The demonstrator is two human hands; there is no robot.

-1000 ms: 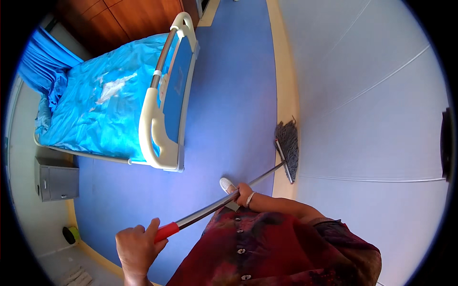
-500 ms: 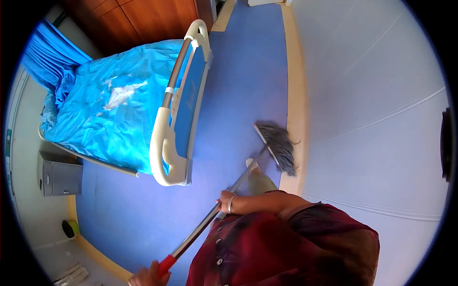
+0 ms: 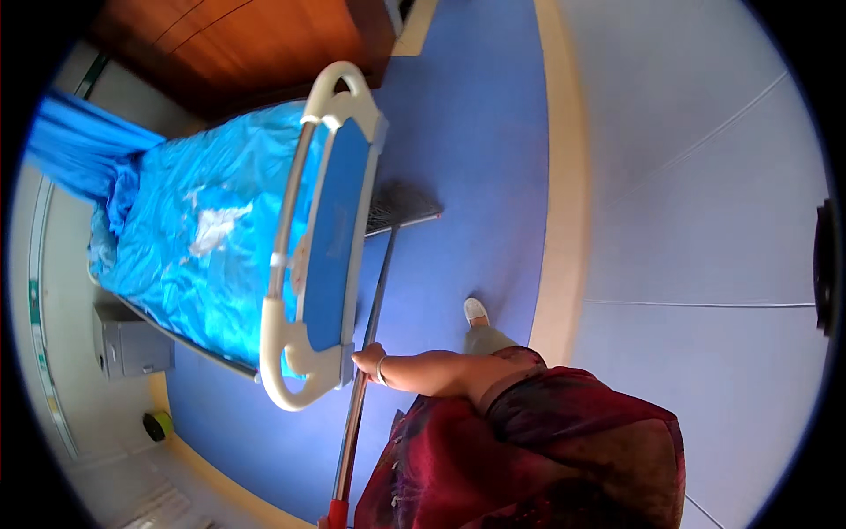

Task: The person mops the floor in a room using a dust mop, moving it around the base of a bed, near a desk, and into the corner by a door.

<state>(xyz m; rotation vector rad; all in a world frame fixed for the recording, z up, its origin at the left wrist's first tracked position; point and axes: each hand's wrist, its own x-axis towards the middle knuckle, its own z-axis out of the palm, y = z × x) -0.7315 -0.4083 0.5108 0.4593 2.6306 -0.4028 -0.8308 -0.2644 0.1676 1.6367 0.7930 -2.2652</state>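
Note:
My right hand (image 3: pixel 368 361), with a bracelet at its wrist, is closed round the metal pole of a mop (image 3: pixel 354 423). At the lower edge, only a sliver of my left hand (image 3: pixel 324 524) shows, at the mop's red grip (image 3: pixel 337 513); most of its fingers are cut off. The grey string mop head (image 3: pixel 404 203) lies on the blue floor, close against the foot end of the bed (image 3: pixel 339 238). Part of its strings is hidden behind the bed's footboard.
A blue sheet with a white patch (image 3: pixel 216 227) covers the bed. Beyond stand brown wooden cabinets (image 3: pixel 264 44); a grey bedside cabinet (image 3: pixel 137 346) is at the left. A pale wall (image 3: pixel 687 220) runs along the right. My shoe (image 3: pixel 476 310) is on the floor.
The mop head has swept from beside the right wall leftward to the bed's foot end. Both hands moved with the pole, which now stands steeper in view; my left hand has nearly left the picture.

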